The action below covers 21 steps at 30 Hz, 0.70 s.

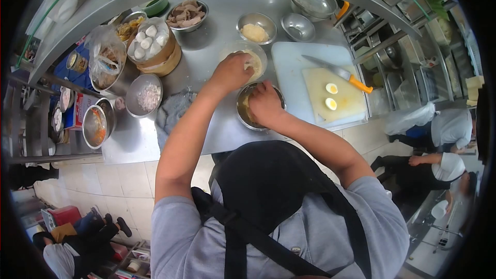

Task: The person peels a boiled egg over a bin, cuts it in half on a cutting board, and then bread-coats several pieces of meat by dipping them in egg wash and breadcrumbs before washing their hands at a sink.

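Head view: the left hand [233,74], fingers bent and drawn together, reaches into a translucent bowl [263,58] containing a pale mixture [255,67]; whether it grips any of this cannot be told. The right hand [266,106] is lowered, fingers curled, into a steel bowl [242,118]; its grip is likewise hidden. A cutting board [287,80] lies just right of both bowls, bearing a knife [328,67] and two egg halves. A grey cloth [174,113] lies left of the left forearm. The right hand obstructs sight of much of the steel bowl's contents. The translucent bowl sits beyond the steel bowl, beneath the left hand's fingers; the steel bowl surrounds the right hand's fingers.
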Tool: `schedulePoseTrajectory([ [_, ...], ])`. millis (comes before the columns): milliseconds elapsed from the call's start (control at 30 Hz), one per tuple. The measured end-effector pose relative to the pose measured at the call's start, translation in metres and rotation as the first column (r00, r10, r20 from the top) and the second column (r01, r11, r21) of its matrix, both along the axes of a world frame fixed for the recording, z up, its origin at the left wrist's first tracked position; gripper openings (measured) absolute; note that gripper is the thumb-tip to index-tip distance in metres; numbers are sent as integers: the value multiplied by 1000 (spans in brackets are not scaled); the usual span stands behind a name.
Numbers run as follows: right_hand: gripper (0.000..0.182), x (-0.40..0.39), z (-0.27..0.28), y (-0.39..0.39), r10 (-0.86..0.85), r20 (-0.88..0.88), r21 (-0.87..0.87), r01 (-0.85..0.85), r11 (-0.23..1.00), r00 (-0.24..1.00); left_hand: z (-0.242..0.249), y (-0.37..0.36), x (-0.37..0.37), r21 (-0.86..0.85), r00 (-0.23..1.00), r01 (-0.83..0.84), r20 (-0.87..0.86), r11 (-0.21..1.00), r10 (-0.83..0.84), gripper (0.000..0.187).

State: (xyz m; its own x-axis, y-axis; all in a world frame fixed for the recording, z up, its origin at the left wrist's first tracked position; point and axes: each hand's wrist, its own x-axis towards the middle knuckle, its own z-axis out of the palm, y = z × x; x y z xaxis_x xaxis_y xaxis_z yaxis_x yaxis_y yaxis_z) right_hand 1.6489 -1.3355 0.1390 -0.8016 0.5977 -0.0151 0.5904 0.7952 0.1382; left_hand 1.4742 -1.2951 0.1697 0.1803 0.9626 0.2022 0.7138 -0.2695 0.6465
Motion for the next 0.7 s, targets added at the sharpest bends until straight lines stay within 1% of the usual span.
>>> schedulePoseTrajectory([
  [33,27,0,-1,3,4,4,4,-4,1000,1000,1,0,0,4,1000,-4,4,1000,4,31],
  [100,23,4,-4,7,-24,-101,-31,21,999,995,2,-1,1,-13,1000,-2,19,1000,3,31],
  [133,23,6,-2,7,-22,-97,-27,20,999,995,6,-1,0,-9,1000,-4,23,1000,4,31],
  [200,22,12,0,6,-124,-374,-110,89,990,919,14,-3,-1,-36,999,-11,47,999,12,32],
  [233,22,14,11,5,-119,-370,-107,86,991,921,14,-2,-2,-33,999,-14,52,999,16,32],
  [267,21,16,29,4,-268,-369,-276,170,946,890,13,-1,-5,-24,998,-16,67,1000,18,32],
  [300,20,19,39,3,-414,-342,-438,246,864,844,12,0,-7,-16,997,-16,81,1000,18,32],
  [333,20,24,40,4,-415,-339,-437,249,864,844,14,-1,-9,-16,996,-15,84,1000,16,32],
  [400,26,32,42,9,-658,-345,-742,235,628,669,18,1,-11,-13,997,-31,66,999,32,34],
  [433,26,33,50,11,-658,-348,-740,235,630,667,19,2,-12,-10,997,-28,65,1000,29,34],
  [500,32,33,70,12,-728,-252,-866,188,464,638,20,4,-12,4,996,-29,81,1000,28,32],
  [533,32,33,69,12,-728,-256,-865,186,467,636,22,4,-12,7,997,-27,78,1000,27,32],
  [600,31,34,64,12,-785,-299,-915,69,396,543,25,4,-12,1,997,-36,75,999,36,32],
  [633,31,34,63,10,-784,-301,-915,67,397,542,25,4,-12,2,997,-37,72,999,36,32],
  [700,22,32,62,9,-821,-316,-936,-18,350,475,26,4,-14,5,995,-40,87,999,39,32],
])
